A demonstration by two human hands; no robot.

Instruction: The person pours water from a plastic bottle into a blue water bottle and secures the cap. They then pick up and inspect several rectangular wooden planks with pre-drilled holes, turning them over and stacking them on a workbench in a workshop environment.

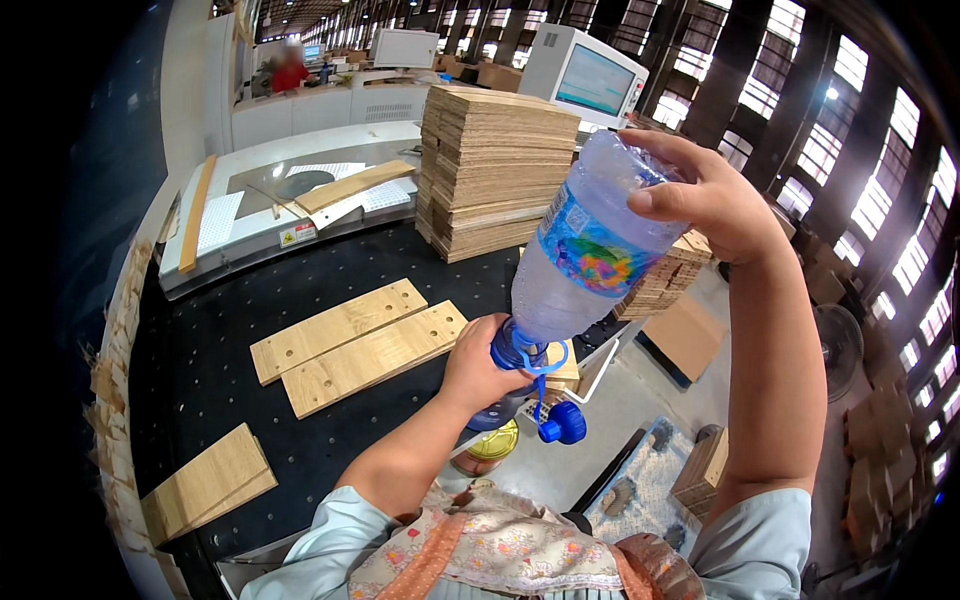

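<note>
My right hand (715, 195) grips the base end of a big see-through plastic bottle (580, 250) with a colourful label, tipped upside down. Its neck points down at the mouth of a blue drinking bottle (497, 412); whether the two touch or one sits inside the other, I cannot tell. Around the top of the drinking bottle my left hand (475, 368) is closed. The drinking bottle's blue cap (563, 423) is off and hangs from a strap beside it. Much of the drinking bottle is hidden behind my left hand and forearm.
Drilled wooden boards (370, 355) lie on the black table (225, 385), and more boards (208, 482) rest near its left edge. Behind them stands a tall board stack (495, 165). A monitor (592, 78) is at the back; a person in red (290, 75) is far off.
</note>
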